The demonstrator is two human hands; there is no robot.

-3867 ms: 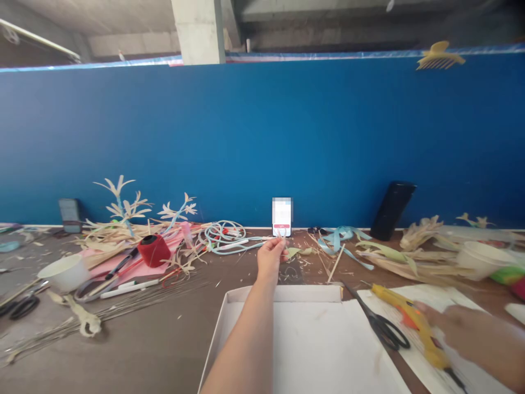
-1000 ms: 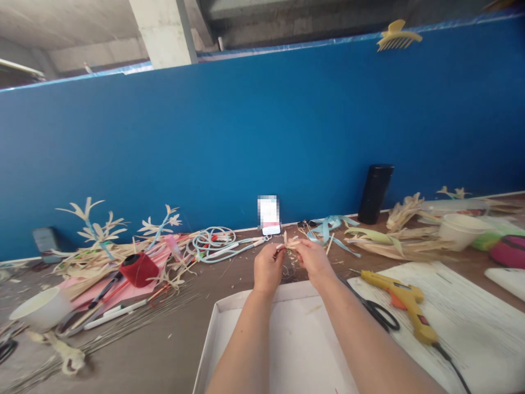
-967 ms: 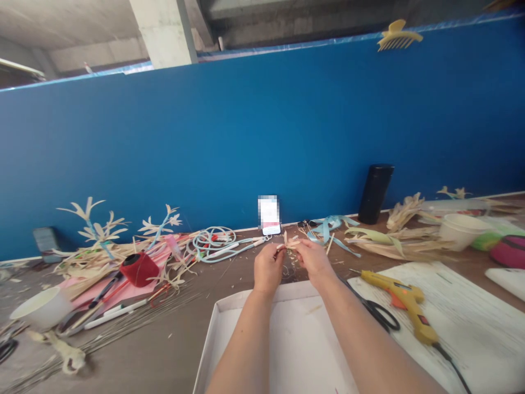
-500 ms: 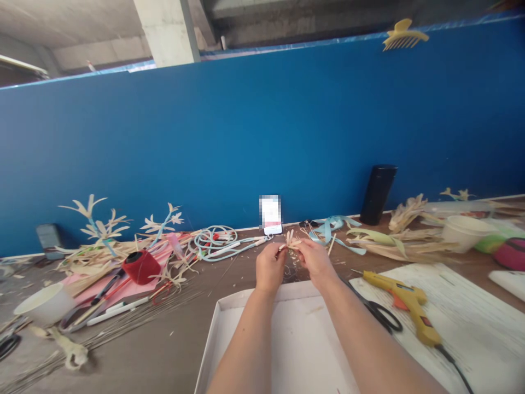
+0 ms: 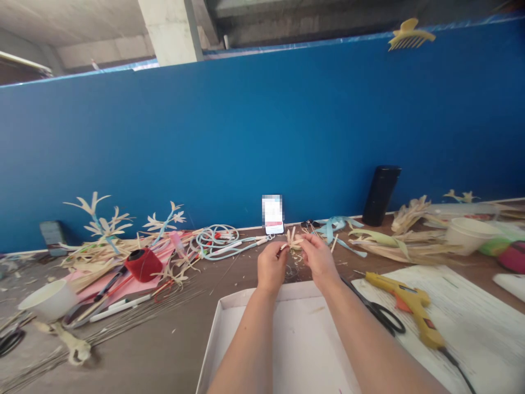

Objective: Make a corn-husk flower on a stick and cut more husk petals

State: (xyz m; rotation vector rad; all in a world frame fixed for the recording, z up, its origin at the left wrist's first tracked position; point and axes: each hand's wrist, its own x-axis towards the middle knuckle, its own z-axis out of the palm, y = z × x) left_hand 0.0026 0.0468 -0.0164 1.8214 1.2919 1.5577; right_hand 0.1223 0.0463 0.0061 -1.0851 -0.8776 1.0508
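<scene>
A small cream flower (image 5: 292, 239) made of thin husk-like petals is held between my two hands, above the far edge of a white box lid (image 5: 303, 328). My left hand (image 5: 270, 266) pinches it from the left, thumb and fingers closed. From the right, my right hand (image 5: 319, 259) pinches a petal between thumb and fingertips. The flower's underside and centre are hidden by the fingers. Just beyond the hands, a phone (image 5: 273, 214) with a lit screen leans on the blue partition.
Right: a yellow glue gun (image 5: 404, 303), black-handled scissors (image 5: 385, 317), printed paper (image 5: 463, 306), dried husks (image 5: 414, 246), a black cylinder (image 5: 380, 196). Left: a red thread spool (image 5: 143, 265), a white bowl (image 5: 48, 300), thin wires (image 5: 135, 323), finished husk flowers (image 5: 109, 227) and a pale blue cord (image 5: 217, 242).
My fingertips have shifted slightly on the flower, and the right hand sits a little farther from the left. The whole view has drifted slightly.
</scene>
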